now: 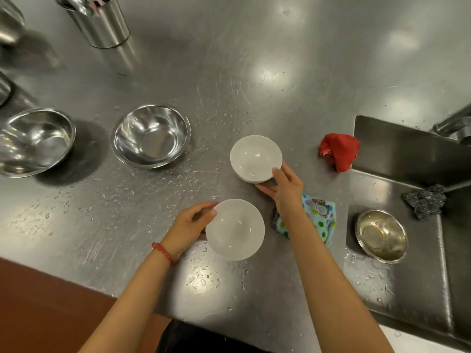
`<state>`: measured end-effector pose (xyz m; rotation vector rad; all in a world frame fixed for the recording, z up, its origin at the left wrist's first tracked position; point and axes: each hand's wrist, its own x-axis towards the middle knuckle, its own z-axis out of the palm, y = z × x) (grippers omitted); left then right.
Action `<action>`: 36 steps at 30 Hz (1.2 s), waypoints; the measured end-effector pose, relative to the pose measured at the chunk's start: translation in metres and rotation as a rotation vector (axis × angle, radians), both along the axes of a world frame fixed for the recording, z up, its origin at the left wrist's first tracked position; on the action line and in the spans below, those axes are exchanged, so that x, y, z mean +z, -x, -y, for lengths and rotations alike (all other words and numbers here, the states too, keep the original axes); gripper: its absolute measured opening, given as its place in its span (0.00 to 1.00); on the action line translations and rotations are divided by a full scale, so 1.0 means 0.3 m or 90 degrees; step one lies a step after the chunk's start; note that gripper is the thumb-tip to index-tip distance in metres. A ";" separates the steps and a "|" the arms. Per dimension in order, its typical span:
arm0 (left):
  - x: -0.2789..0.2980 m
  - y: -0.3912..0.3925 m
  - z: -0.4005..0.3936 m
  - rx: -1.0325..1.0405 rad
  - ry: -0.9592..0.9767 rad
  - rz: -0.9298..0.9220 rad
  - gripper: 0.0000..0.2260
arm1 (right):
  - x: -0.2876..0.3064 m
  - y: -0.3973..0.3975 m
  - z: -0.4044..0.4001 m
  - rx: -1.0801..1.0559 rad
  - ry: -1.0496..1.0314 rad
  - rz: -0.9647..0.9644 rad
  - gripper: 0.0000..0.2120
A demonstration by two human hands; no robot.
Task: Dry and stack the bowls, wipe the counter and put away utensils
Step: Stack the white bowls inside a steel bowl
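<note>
Two white bowls stand upright on the wet steel counter [254,85]. My left hand [190,225] grips the near white bowl [235,230] by its left rim. My right hand [283,189] holds the far white bowl [254,157] at its lower right side, thumb on the rim. Two steel bowls rest further left, one in the middle [151,136] and one at the left edge [33,141]. A patterned blue cloth [321,217] lies partly under my right forearm. A crumpled red cloth [340,151] sits beside the sink.
A sink [407,154] takes up the right side, with a small steel bowl [381,235], a steel scourer [425,200] and a tap [453,123]. A steel utensil canister [102,24] stands at the back left. Water drops cover the counter's middle.
</note>
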<state>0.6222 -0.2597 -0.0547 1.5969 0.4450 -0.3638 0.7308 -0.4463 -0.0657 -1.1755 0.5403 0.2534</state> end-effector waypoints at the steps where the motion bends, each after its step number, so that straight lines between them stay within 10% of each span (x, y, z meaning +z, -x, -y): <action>1: -0.005 0.009 -0.005 -0.003 0.041 -0.024 0.10 | 0.003 0.002 0.004 -0.009 0.001 0.001 0.18; 10: -0.021 0.026 -0.049 -0.028 0.223 -0.113 0.13 | 0.055 0.036 0.077 -0.013 -0.012 0.034 0.16; 36: 0.085 0.000 -0.483 0.250 0.184 0.055 0.11 | 0.146 0.003 -0.312 0.092 -0.014 0.096 0.11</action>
